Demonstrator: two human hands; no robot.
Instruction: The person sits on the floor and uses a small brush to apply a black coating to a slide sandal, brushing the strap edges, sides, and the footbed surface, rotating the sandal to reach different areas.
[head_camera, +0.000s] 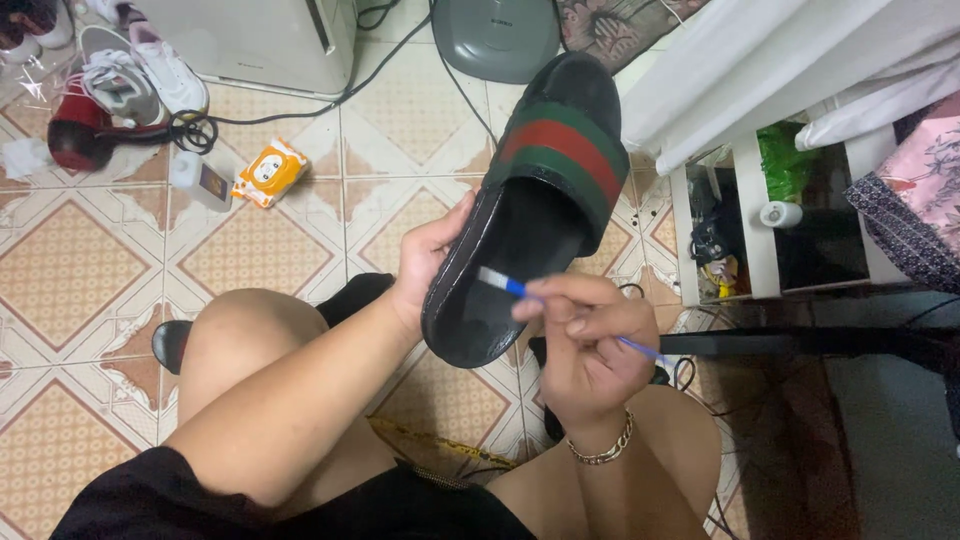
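arms: bare, no sleeves on them | left hand (425, 265): no ring, no glove | right hand (580, 350): no glove, short nails | right wrist: shiny gold chain bracelet (603, 450) with chunky links | legs: bare knees | clothes: black shorts (400, 505), dark cloth low at the left

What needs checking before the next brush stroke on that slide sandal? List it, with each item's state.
1. Left hand grips the black slide sandal by its edge: ok.
2. Footbed faces the camera: ok.
3. Right hand pinches the small blue-handled brush: ok.
4. White brush tip touches the footbed: ok.
5. Anything loaded on the tip: cannot tell.
6. Red and green strap lies away from the tip: ok.
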